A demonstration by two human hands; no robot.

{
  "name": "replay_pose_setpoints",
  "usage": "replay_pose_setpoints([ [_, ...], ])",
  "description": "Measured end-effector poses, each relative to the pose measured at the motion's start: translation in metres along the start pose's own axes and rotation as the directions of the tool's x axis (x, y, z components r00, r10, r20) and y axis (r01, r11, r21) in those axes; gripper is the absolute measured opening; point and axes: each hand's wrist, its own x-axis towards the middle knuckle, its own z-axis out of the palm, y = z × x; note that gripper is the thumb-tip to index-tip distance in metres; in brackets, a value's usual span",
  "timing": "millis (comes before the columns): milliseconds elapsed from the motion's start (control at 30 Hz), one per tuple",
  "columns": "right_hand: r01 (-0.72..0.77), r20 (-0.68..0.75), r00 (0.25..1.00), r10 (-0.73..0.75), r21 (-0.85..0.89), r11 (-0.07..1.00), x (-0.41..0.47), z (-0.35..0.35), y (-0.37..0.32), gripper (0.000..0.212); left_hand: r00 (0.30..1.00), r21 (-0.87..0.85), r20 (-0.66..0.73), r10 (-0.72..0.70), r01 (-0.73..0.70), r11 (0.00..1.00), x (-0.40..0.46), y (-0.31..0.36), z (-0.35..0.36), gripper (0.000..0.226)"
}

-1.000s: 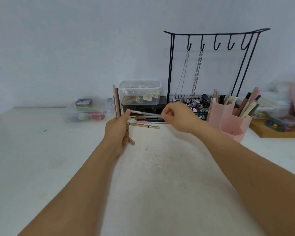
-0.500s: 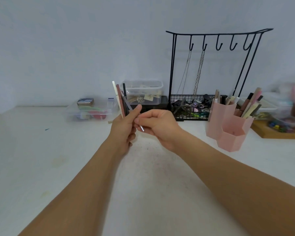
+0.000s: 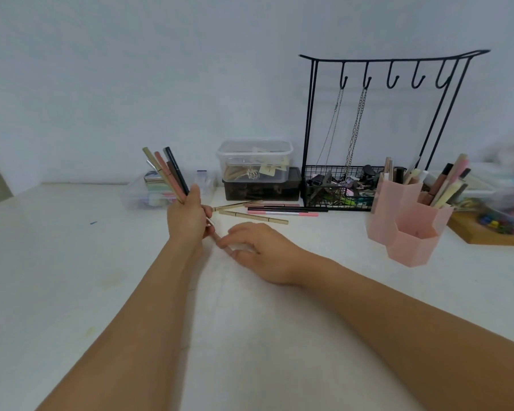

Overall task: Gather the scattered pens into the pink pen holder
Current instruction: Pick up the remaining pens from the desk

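The left hand (image 3: 187, 219) is gripping a bundle of pens (image 3: 167, 173) with its fingers curled around them. The pens are standing almost upright and leaning a little to the left, and their tops are spreading like a fan above the hand: one gold, one silver, one pink, one brown and one black. Short lower ends are sticking out under the hand.

The right hand (image 3: 258, 247) is lying low over the worktop (image 3: 72, 262), just beside the left hand on its right side. Its fingers are loosely bent and pointing to the left, toward the lower ends of the held pens. It is not holding anything that I can see; if the fingertips are touching a pen end, I cannot tell, because this part is blurred.

More loose pens (image 3: 267, 210) are lying flat on the worktop behind the hands, in front of a dark box (image 3: 261, 188) and a black wire rack (image 3: 338, 191). They are gold, pink, black and brown, and they are lying almost parallel.

The pink pen holder (image 3: 407, 223) is standing on the right side of the worktop, well apart from both hands. Its taller back sections are already carrying several pens, and its low front section is looking empty.

A clear plastic box (image 3: 254, 160) is sitting on top of the dark box.
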Motion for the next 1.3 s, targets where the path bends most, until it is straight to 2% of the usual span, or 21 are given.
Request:
replay_pose_setpoints([
  [100,-0.016,0.045,0.999,0.024,-0.168,0.986,0.0,0.002,-0.001,0.034,0.998,-0.023,-0.062,-0.016,0.014,1.0,0.001,0.0,-0.005,0.035],
  [300,-0.242,-0.189,0.961,0.203,-0.214,0.946,0.0,-0.022,0.007,0.02,0.994,-0.025,-0.04,-0.105,0.104,0.994,0.001,-0.005,-0.002,0.032],
  [367,-0.28,-0.241,0.94,0.241,-0.141,0.949,-0.001,-0.031,0.017,0.012,0.995,-0.013,0.007,-0.102,0.102,0.995,-0.004,-0.006,0.002,0.033],
  [500,-0.408,-0.249,0.873,0.42,0.098,0.908,-0.002,-0.044,0.027,0.017,0.988,0.003,0.099,-0.118,0.119,0.993,-0.015,-0.004,0.01,0.04],
  [567,-0.439,-0.184,0.805,0.564,0.455,0.775,-0.002,-0.056,0.024,0.016,0.977,-0.012,0.159,-0.139,0.143,0.99,-0.021,-0.004,0.015,0.041],
  [633,-0.334,-0.044,0.793,0.608,0.803,0.494,-0.003,-0.068,0.019,0.02,0.965,-0.033,0.205,-0.16,0.171,0.985,-0.027,-0.005,0.021,0.043],
  [667,-0.264,-0.002,0.807,0.59,0.893,0.364,-0.002,-0.072,0.016,0.024,0.958,-0.037,0.231,-0.17,0.183,0.982,-0.029,-0.005,0.024,0.045],
  [700,-0.212,0.019,0.825,0.565,0.937,0.279,-0.001,-0.074,0.013,0.027,0.95,-0.038,0.257,-0.178,0.194,0.98,-0.032,-0.005,0.026,0.046],
  [767,-0.158,0.029,0.861,0.507,0.964,0.213,0.0,-0.072,0.006,0.028,0.934,-0.032,0.305,-0.186,0.206,0.978,-0.036,-0.005,0.03,0.05],
  [867,-0.154,0.05,0.903,0.427,0.965,0.213,0.003,-0.061,-0.001,0.019,0.913,-0.026,0.363,-0.188,0.211,0.977,-0.044,-0.006,0.036,0.057],
  [933,-0.185,0.053,0.913,0.405,0.937,0.296,0.003,-0.054,-0.002,0.014,0.904,-0.029,0.393,-0.166,0.193,0.981,-0.048,-0.005,0.039,0.059],
  [1000,-0.201,0.022,0.91,0.415,0.897,0.394,0.003,-0.047,-0.002,0.013,0.908,-0.04,0.396,-0.136,0.165,0.985,-0.05,-0.004,0.04,0.052],
  [1167,-0.144,-0.16,0.881,0.446,0.808,0.572,0.003,-0.029,-0.003,0.022,0.927,-0.031,0.373,-0.048,0.064,0.997,-0.05,-0.013,0.042,0.04],
  [1233,-0.11,-0.193,0.884,0.426,0.799,0.59,0.003,-0.027,-0.003,0.023,0.926,-0.023,0.375,-0.042,0.055,0.998,-0.051,-0.013,0.043,0.033],
  [1300,-0.101,-0.174,0.89,0.421,0.826,0.555,0.003,-0.03,-0.001,0.026,0.934,-0.009,0.355,-0.042,0.048,0.999,-0.05,-0.011,0.042,0.032],
])
